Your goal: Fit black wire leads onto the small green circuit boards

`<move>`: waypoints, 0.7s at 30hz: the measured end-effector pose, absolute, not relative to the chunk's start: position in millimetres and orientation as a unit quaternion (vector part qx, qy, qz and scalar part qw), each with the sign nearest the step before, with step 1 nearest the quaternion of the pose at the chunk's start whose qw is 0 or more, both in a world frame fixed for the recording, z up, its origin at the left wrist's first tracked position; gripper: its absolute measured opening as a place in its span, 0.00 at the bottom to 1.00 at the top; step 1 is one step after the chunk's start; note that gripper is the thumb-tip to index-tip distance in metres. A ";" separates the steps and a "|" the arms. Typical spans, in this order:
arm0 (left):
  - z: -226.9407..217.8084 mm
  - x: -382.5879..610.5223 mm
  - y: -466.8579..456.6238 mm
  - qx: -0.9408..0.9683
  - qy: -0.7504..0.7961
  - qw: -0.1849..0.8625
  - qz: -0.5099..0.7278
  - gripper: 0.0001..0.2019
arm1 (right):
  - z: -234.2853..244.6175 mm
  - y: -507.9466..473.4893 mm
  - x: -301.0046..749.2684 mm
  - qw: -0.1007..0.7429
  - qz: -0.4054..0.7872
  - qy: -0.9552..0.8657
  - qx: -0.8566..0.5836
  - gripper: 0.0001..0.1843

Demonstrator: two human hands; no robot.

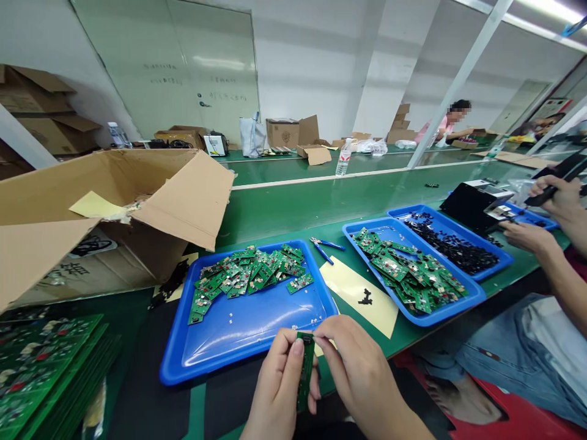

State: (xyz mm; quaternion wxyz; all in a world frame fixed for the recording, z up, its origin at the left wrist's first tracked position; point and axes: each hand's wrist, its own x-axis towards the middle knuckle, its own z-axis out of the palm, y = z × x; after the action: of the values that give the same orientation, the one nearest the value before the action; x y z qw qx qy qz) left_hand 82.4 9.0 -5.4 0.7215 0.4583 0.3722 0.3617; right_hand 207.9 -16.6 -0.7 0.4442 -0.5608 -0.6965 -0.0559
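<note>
My left hand (280, 385) and my right hand (360, 370) are both closed on one narrow green circuit board (304, 370), held edge-up just in front of the near rim of a blue tray (238, 333). My left thumb presses the board's top end, and my right fingertips pinch it from the other side. The tray's far half carries a heap of small green circuit boards (250, 275).
An open cardboard box (114, 201) stands at left, with stacked green panels (41, 373) below it. Blue cutters (323, 246), a yellow sheet (362, 296) and two more blue trays (452, 308) lie to the right, where a co-worker's hands (545, 214) work beside a black machine (474, 205).
</note>
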 end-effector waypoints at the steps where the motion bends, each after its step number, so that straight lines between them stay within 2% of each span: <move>1: -6.3 81.5 10.7 0.468 0.370 0.720 0.354 0.18 | 0.2 -15.7 209.0 0.440 -0.061 -0.701 -0.558 0.13; 6: -3.5 75.3 28.1 0.525 0.319 0.733 0.291 0.20 | -0.5 -7.8 217.8 0.423 -0.046 -0.736 -0.526 0.13; 11: 19.8 61.8 47.3 0.554 0.295 0.751 0.202 0.19 | 3.3 5.4 229.8 0.419 0.000 -0.785 -0.456 0.13; 17: 44.4 50.7 63.1 0.609 0.281 0.717 0.191 0.16 | 19.9 19.7 228.1 0.474 0.064 -0.775 -0.413 0.10; 19: 50.3 49.2 67.8 0.625 0.276 0.699 0.209 0.16 | 21.6 24.2 224.2 0.501 0.122 -0.747 -0.419 0.09; 21: 56.8 47.6 72.5 0.643 0.278 0.679 0.217 0.16 | 21.6 29.6 220.4 0.531 0.229 -0.707 -0.406 0.08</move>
State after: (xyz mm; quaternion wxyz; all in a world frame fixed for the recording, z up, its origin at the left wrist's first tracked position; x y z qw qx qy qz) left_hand 47.6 72.5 56.8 0.6795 0.6434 0.2780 0.2170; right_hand 220.4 29.6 21.6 0.5310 -0.4063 -0.7073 0.2293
